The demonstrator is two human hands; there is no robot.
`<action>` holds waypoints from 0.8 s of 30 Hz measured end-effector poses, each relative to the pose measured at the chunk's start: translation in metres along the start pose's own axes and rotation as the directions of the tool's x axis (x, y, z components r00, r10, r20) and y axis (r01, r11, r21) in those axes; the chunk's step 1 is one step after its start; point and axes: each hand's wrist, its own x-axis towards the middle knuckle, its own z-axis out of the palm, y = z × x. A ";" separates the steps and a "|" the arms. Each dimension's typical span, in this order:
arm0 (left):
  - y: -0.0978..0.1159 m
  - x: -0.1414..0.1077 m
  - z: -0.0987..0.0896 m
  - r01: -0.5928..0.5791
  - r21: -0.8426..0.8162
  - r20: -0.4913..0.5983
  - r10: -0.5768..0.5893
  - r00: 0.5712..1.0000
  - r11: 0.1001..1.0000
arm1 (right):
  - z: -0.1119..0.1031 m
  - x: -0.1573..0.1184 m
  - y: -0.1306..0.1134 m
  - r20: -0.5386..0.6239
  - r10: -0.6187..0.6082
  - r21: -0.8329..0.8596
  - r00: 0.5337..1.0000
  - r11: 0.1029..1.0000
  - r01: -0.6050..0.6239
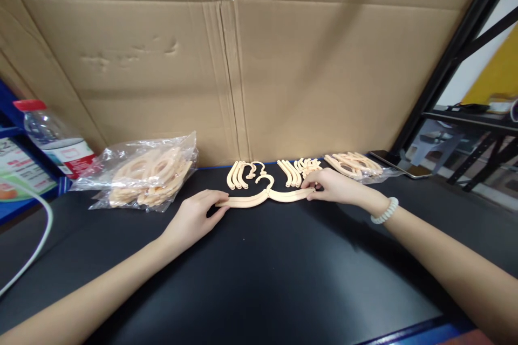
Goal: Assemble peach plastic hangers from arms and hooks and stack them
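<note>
A cream plastic clothes hanger (247, 201) spans the space between my two hands, its hook pointing up and away from me. My left hand (198, 212) pinches the tip of its left arm between thumb and fingers. At the opposite end, my right hand (329, 186) has its fingers closed on the right arm's tip. Just behind the hanger lie a group of loose hanger arms (237, 175), loose hooks (256, 168), more loose arms (288, 173) and a heap of small cream pieces (307, 166).
A clear bag of cream hanger parts (149, 172) lies at left, beside a red-capped bottle (56, 137). Another bagged bundle (354, 164) and a phone-like dark slab (400, 164) are at right. A cardboard wall (324, 75) closes off the back of the black table (259, 280).
</note>
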 end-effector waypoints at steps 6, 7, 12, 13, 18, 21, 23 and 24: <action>0.003 0.001 -0.001 0.009 -0.011 -0.001 -0.010 1.000 1.000 | 0.001 0.000 0.001 0.001 0.005 0.010 1.000 1.000 -0.005; 0.003 0.001 -0.001 0.011 -0.010 0.000 -0.011 1.000 1.000 | 0.000 0.000 0.001 0.002 0.003 0.012 1.000 1.000 -0.003; 0.004 0.001 -0.003 0.010 -0.005 0.004 -0.010 1.000 1.000 | -0.001 -0.001 -0.002 0.004 -0.011 0.017 1.000 1.000 0.011; 0.004 0.001 -0.003 0.010 -0.005 0.004 -0.010 1.000 1.000 | -0.001 -0.001 -0.002 0.004 -0.012 0.016 1.000 1.000 0.012; 0.003 0.001 -0.002 0.017 -0.012 -0.006 -0.017 1.000 1.000 | 0.000 0.000 0.000 -0.001 -0.006 0.007 1.000 1.000 0.006; 0.004 0.001 -0.002 0.019 -0.015 -0.004 -0.019 1.000 1.000 | 0.000 0.000 0.001 0.002 -0.012 -0.001 1.000 1.000 0.012; 0.004 0.002 -0.002 0.019 -0.015 0.000 -0.019 1.000 1.000 | -0.001 0.000 0.000 0.005 -0.012 -0.003 1.000 1.000 0.012; 0.004 0.002 -0.002 0.020 -0.015 0.001 -0.020 1.000 1.000 | -0.002 0.000 -0.001 0.007 -0.009 -0.003 1.000 1.000 0.009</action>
